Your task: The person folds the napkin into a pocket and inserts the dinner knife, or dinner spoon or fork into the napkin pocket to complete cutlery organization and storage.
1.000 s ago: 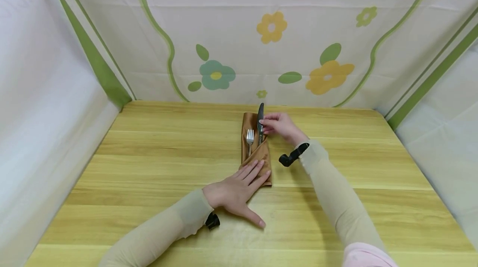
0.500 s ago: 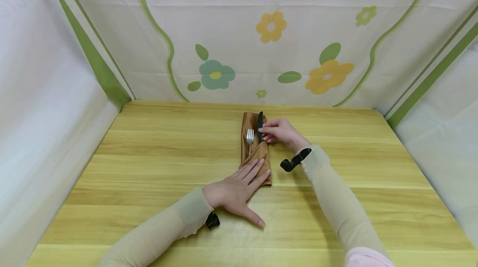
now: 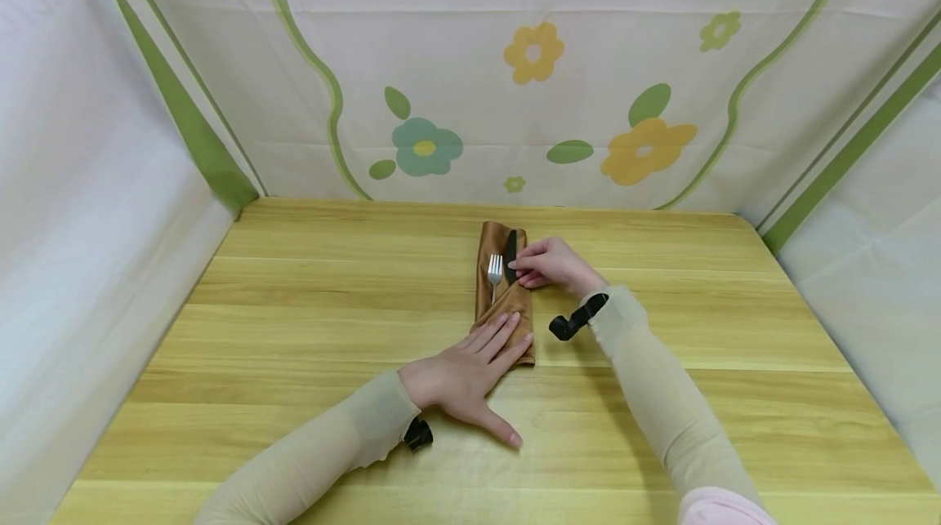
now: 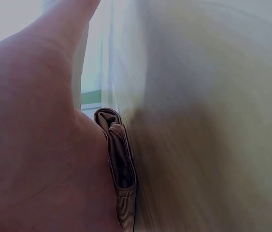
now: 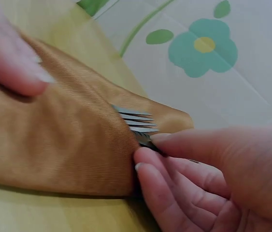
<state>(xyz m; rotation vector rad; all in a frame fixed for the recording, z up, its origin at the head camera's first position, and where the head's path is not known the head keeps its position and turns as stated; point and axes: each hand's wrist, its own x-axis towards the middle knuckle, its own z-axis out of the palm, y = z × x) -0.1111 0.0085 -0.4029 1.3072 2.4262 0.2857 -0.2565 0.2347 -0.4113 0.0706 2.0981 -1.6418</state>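
A folded brown satin napkin (image 3: pixel 488 236) lies on the wooden table with a slanted pocket across its front. From the pocket's left side stick the tines of a fork (image 3: pixel 496 267). Beside it is a dark-looking table knife (image 3: pixel 510 244), its lower part hidden in the pocket. My right hand (image 3: pixel 551 262) pinches the knife between thumb and fingers at the pocket's edge. In the right wrist view that hand covers most of the knife. Spread and flat, my left hand (image 3: pixel 459 374) presses on the lower napkin, thumb out over the table.
The wooden table (image 3: pixel 309 296) reaches back to a white cloth wall (image 3: pixel 470 76) printed with flowers. White cloth also hangs at the left and right sides. A black strap device (image 3: pixel 577 317) sits on the right wrist, another (image 3: pixel 418 433) on the left.
The knife has slid down towards me, deeper into the napkin pocket, with my right hand moving along. The napkin's top has shifted slightly right. My left hand has stayed in place.
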